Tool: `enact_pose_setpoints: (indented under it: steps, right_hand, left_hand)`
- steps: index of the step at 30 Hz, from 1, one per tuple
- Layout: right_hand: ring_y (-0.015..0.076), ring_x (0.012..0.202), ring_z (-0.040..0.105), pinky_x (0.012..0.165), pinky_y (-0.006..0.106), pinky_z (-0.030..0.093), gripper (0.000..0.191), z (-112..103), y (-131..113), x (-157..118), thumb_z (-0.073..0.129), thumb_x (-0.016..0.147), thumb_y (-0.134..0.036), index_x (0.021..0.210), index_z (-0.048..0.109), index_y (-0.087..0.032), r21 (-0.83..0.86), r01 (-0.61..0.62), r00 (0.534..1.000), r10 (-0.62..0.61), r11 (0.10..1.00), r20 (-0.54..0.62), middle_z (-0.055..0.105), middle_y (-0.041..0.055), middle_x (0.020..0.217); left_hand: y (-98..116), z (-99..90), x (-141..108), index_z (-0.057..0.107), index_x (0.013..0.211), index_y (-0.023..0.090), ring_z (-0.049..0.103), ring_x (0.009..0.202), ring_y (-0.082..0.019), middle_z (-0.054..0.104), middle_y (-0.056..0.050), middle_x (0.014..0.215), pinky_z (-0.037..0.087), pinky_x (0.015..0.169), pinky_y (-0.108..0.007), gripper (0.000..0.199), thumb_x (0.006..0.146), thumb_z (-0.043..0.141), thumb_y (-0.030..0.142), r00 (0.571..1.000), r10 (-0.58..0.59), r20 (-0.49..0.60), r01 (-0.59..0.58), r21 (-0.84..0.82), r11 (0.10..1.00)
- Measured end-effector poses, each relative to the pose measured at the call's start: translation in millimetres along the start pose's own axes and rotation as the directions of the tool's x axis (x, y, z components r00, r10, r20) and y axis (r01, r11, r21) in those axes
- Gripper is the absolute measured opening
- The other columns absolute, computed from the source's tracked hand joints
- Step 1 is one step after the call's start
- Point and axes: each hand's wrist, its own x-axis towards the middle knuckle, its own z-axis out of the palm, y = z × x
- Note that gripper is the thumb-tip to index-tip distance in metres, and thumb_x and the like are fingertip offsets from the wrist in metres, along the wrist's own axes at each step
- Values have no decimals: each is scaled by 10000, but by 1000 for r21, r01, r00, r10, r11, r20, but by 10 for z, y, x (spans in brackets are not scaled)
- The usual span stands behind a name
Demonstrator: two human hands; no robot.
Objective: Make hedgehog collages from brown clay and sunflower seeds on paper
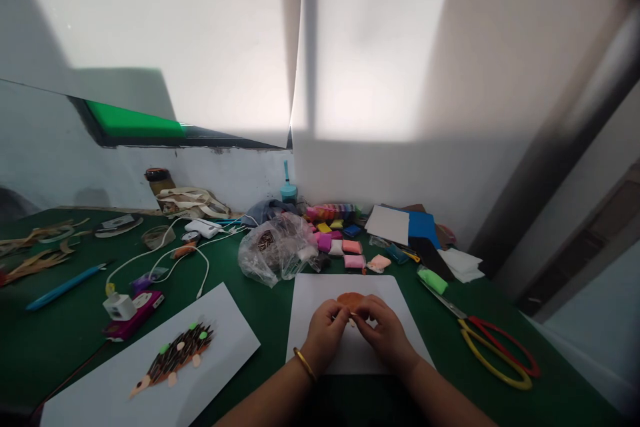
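Note:
Over a white sheet [305, 293] on the green table, my left hand [326, 330] and my right hand [383, 330] meet at the fingertips. Both hands are closed in a pinch around something small that I cannot make out. An orange-brown rounded shape [350, 297] lies on the sheet just behind my fingers, its lower part hidden by them. A small pale piece [352, 323] shows between the hands. A yellow bangle [305, 365] circles my left wrist.
At left lies a second sheet [235, 333] with a spiky hedgehog figure [180, 355]. Behind are a plastic bag [275, 247] and several coloured clay packs [353, 247]. Large scissors [495, 347] lie at right; a pink device [134, 317] with white cables sits at left.

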Motion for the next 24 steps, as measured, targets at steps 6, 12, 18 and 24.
enact_pose_setpoints:
  steps: [6, 12, 18, 24]
  right_hand:
    - [146, 703, 515, 645, 272, 434, 130, 3, 37, -4, 551, 838, -279, 733, 584, -211, 7, -23, 999, 23, 1000, 22, 529, 7, 737]
    - [153, 715, 523, 656, 280, 441, 139, 2, 42, -7, 556, 841, -308, 739, 592, -220, -7, -13, 1000, 13, 1000, 13, 541, 11, 739]
    - [162, 700, 517, 639, 292, 434, 178, 10, 75, -22, 552, 842, -337, 710, 578, -221, -103, 3, 1000, -5, 995, -19, 540, 17, 726]
    - [167, 752, 527, 669, 292, 447, 98, 11, 90, -28, 583, 822, -323, 809, 605, -228, -84, 2, 1000, -1, 996, 7, 556, 24, 793]
  left_hand:
    - [0, 8, -7, 673, 878, 209, 545, 784, -162, 617, -31, 847, 430, 713, -270, 209, 812, 547, 362, 995, 101, -17, -100, 60, 993]
    - [-27, 4, 7, 696, 831, 218, 563, 771, -159, 634, -27, 803, 444, 728, -273, 162, 797, 580, 326, 991, 130, -39, -127, 59, 990]
    - [-39, 10, 2, 672, 722, 187, 553, 708, -151, 614, -20, 729, 439, 677, -264, 210, 783, 587, 369, 998, 45, -51, -42, 51, 998]
    - [39, 5, 13, 619, 652, 165, 527, 662, -142, 575, -13, 685, 419, 634, -255, 239, 775, 576, 365, 997, -14, -82, 16, 27, 999]
